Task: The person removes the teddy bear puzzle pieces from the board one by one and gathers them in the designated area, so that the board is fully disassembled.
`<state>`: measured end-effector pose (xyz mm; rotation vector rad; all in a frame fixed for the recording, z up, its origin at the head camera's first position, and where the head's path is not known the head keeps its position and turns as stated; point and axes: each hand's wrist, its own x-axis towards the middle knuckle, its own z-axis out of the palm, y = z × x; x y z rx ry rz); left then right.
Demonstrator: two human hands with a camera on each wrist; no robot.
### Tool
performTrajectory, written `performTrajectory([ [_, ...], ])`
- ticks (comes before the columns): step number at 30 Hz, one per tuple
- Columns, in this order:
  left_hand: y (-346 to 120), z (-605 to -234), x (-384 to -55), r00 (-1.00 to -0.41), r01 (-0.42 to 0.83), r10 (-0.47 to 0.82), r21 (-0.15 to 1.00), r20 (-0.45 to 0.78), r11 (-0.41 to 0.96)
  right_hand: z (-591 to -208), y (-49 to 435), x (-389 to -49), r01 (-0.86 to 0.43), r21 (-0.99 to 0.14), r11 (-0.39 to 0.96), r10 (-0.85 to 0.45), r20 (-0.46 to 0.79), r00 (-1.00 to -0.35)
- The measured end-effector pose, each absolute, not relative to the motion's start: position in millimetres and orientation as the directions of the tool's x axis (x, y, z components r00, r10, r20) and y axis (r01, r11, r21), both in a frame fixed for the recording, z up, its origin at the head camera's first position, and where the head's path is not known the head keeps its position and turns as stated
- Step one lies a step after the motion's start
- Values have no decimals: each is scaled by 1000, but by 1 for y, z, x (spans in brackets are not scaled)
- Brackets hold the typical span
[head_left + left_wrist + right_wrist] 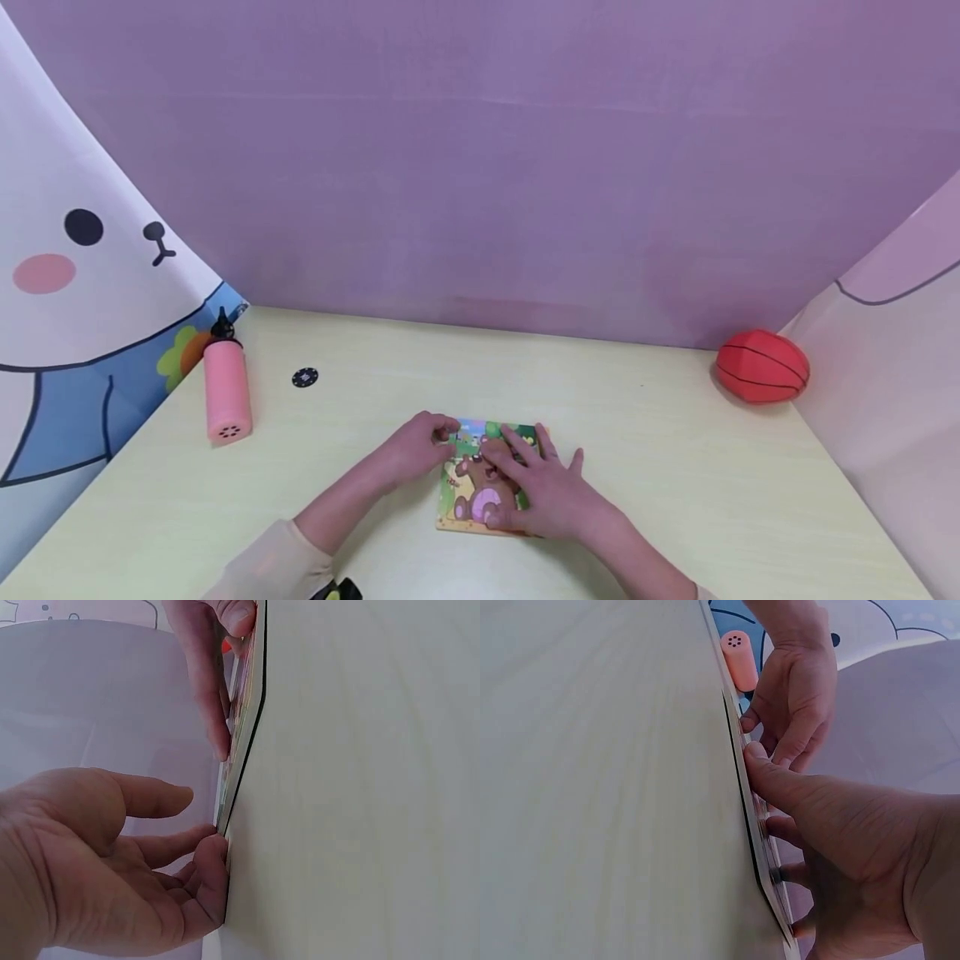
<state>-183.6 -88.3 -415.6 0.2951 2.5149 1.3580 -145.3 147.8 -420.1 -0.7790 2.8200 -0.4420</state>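
A square jigsaw puzzle board (459, 525) with a brown bear picture (476, 479) lies flat on the table. My right hand (558, 496) rests on its right half with fingers spread, covering part of the picture. In the right wrist view, the thumb and fingertips of the right hand (855, 847) touch the board's face. At the upper left corner is my left hand (416, 450), its fingertips right at the board's edge. The left wrist view shows the left hand (112, 862) with its thumb apart from the board and its lower fingers loosely bent against the table.
To the left stands a pink bottle-shaped thing (227, 387) with a black top, near a black round chip (305, 377). A red ball (762, 367) with black lines sits at the far right. A purple cloth wall (480, 208) rises behind the table (675, 433).
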Motion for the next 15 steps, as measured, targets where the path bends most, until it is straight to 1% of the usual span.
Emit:
performTrajectory([
  [8,-83,-409,-186,-952,-68,223,855,-210,515,-420,146,-146,-467,-310,828,-517,-101,-850],
  [15,-81,-407,-187,-949,-154,182,879,-259,451,-420,146,-146,-460,-317,829,-516,-116,-849],
])
